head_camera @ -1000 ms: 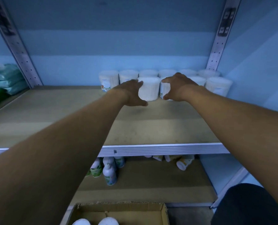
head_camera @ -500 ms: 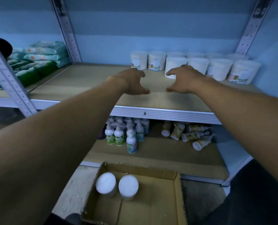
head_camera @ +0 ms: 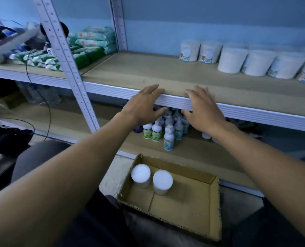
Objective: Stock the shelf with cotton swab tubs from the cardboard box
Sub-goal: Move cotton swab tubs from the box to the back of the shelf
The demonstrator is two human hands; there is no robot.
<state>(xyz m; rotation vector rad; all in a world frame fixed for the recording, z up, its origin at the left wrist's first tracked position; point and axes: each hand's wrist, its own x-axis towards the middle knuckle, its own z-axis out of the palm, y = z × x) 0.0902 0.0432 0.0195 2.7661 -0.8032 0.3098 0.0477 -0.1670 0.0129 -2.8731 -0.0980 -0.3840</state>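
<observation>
A person's left hand (head_camera: 144, 106) and right hand (head_camera: 204, 111) hover side by side at the front lip of the shelf (head_camera: 148, 72), both empty, fingers spread and relaxed, palms down. The two cotton swab tubs (head_camera: 151, 178) left to stock stand upright in the cardboard box (head_camera: 214, 207) on the floor, below and nearer than the hands, touching or almost touching each other in the box's far left corner. The left tub lies almost straight beneath the left hand; the right tub sits between the two hands' lines, so either hand could drop to it, though the left hand appears the closer of the two. Each tub is a squat cylinder with its long axis vertical, its flat white top facing up and clear sides showing the packed white swabs, so a grasp from above around the sides looks most natural. On the shelf's far right, a row of stocked tubs (head_camera: 232, 59) already stands upright near the blue back wall, some turned to show printed labels. Bare board lies to the left of that row. Small pump bottles (head_camera: 168, 138) cluster on the lower shelf, behind the hands.
</observation>
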